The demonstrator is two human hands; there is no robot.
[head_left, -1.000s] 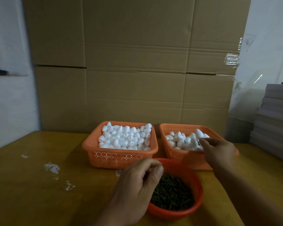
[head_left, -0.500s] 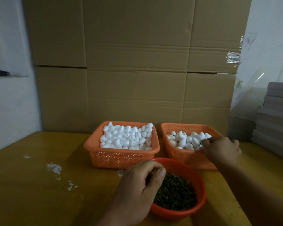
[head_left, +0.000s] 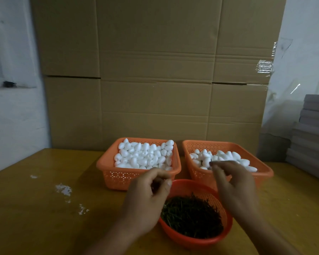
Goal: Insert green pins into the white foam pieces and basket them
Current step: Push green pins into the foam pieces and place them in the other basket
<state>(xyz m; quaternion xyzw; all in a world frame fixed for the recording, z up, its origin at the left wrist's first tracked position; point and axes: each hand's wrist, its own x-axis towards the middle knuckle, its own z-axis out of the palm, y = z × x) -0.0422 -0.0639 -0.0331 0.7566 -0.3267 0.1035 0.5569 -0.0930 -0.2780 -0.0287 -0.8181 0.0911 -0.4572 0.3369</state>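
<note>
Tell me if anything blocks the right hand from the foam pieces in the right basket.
Nothing visible does. The right hand hovers over the near rim of the right basket, its fingertips just above the foam pieces, open from above.

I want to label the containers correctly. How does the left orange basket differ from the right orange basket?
The left orange basket is filled with white foam pieces nearly to its rim; the right orange basket holds fewer, well below its rim. The left orange basket shows unobstructed; the right hand covers part of the right orange basket's front. Both are rectangular, perforated and stand side by side behind the red bowl.
</note>
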